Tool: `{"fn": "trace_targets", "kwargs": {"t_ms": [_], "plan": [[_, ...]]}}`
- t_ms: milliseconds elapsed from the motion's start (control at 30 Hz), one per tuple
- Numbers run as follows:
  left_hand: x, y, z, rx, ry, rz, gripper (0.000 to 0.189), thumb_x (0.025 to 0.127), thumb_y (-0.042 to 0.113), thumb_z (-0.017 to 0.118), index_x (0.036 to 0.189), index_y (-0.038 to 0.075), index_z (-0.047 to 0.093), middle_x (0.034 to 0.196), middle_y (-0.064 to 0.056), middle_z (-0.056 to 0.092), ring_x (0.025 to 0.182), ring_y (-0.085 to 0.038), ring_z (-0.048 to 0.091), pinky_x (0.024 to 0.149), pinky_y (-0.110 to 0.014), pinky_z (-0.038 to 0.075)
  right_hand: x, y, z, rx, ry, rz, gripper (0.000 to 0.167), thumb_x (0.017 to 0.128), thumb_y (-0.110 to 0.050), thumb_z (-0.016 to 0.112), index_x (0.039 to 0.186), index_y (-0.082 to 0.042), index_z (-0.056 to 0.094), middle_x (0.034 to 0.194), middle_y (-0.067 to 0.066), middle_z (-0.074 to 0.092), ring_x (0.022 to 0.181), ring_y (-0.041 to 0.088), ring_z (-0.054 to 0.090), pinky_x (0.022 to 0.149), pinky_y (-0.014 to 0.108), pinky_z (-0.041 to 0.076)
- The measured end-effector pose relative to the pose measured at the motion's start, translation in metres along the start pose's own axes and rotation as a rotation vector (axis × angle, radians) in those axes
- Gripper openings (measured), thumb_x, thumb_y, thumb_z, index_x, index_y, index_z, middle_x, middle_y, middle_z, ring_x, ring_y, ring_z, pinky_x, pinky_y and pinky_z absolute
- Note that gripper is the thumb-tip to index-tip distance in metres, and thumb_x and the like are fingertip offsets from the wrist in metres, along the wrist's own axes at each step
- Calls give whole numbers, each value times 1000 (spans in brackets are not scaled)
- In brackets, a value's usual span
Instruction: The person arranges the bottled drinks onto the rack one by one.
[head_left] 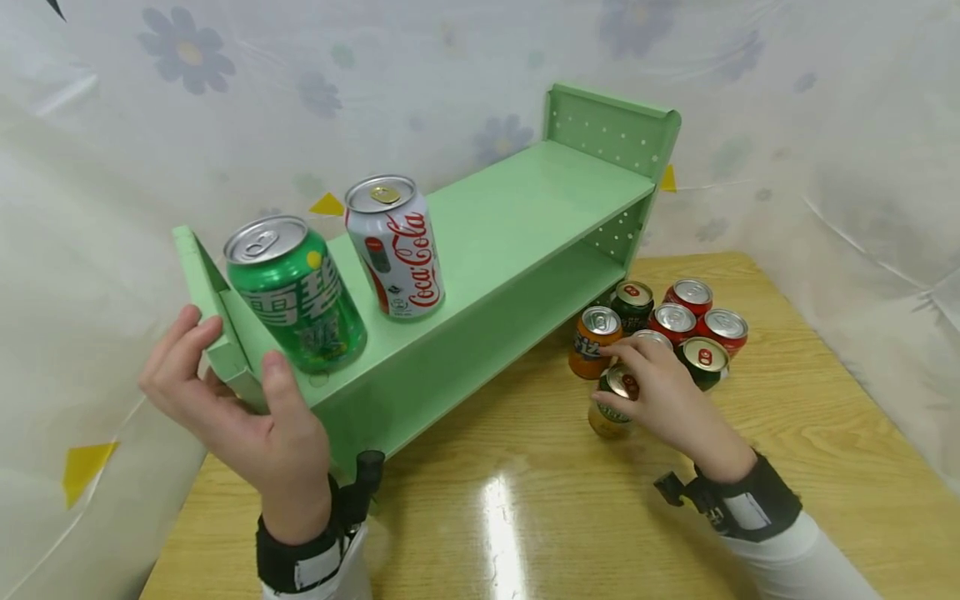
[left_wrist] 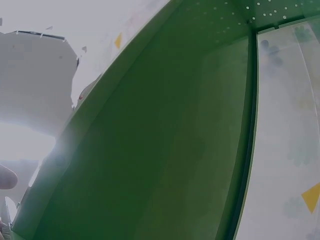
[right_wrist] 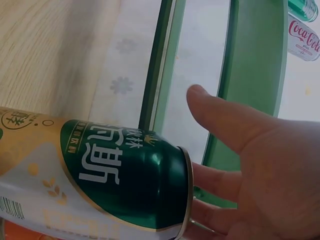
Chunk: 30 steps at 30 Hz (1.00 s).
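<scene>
My left hand (head_left: pixel 247 417) is at the left end of the green shelf (head_left: pixel 517 200), fingers by its end panel and thumb close to the green Sprite can (head_left: pixel 300 300). That can stands upright on the upper board, with a white Coca-Cola can (head_left: pixel 397 258) to its right. In the left wrist view, a fingertip (left_wrist: pixel 7 178) shows at the left edge. On the table my right hand (head_left: pixel 667 400) reaches over a green-and-gold drink can (right_wrist: pixel 120 175). Its thumb (right_wrist: pixel 215 110) stands apart from the can, while the other fingers are partly hidden behind the can's top.
A cluster of cans stands at the shelf's right end: an orange can (head_left: pixel 592 342), dark green cans (head_left: pixel 632 304) and several red cans (head_left: pixel 723 329). The shelf's lower board (head_left: pixel 480 333) lies behind the wooden table's front area (head_left: pixel 525 517). A flowered sheet (head_left: pixel 465 67) hangs behind.
</scene>
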<state>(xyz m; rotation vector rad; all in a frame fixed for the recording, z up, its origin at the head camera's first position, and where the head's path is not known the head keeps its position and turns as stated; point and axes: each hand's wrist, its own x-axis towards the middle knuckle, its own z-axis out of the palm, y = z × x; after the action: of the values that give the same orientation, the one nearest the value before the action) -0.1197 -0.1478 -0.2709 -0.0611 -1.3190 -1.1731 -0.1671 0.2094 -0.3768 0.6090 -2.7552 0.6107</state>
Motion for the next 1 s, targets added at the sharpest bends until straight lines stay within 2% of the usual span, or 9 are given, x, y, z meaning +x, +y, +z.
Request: {"fn": "trace_targets", "kwargs": {"t_ms": [100,233,367,567,733,1000], "plan": [[0,0,0,-2,4,4,38,78,8,52,112,-9,55,130,-17,50,130,-32,43,98,-35,46,-2,-1,0,-6,-28,12,60,81,-31,86,128,-1,66,124,20,63,116,40,57,100,57,45],[0,0,1,-2,6,6,38,78,9,53,111,-9,55,130,-17,50,130,-32,43,98,-35,46,-5,-1,1,-38,-91,47,64,81,-35,86,131,-4,64,124,19,62,113,39,57,97,57,47],[0,0,1,5,3,5,39,78,9,53,111,-9,55,130,-17,50,129,-32,44,98,-35,46,-7,0,3,-78,-120,45,69,79,-37,87,134,-5,62,128,17,63,116,40,56,96,57,50],[1,0,1,5,3,2,39,78,10,53,111,-9,55,130,-17,50,129,-32,44,97,-35,45,-8,1,8,-84,-131,36,72,75,-30,90,135,-5,59,135,14,61,124,40,49,99,57,50],[1,1,2,5,9,8,38,78,10,53,111,-9,55,129,-17,50,129,-32,44,100,-35,44,-8,4,12,-110,-113,-22,70,71,-19,91,131,-3,58,133,15,61,123,39,50,99,56,50],[1,0,1,7,7,6,38,77,9,53,111,-9,55,129,-17,50,129,-32,44,102,-37,44,-9,3,14,-136,-108,-55,70,70,-15,92,130,-3,58,129,16,60,121,38,52,95,54,54]]}}
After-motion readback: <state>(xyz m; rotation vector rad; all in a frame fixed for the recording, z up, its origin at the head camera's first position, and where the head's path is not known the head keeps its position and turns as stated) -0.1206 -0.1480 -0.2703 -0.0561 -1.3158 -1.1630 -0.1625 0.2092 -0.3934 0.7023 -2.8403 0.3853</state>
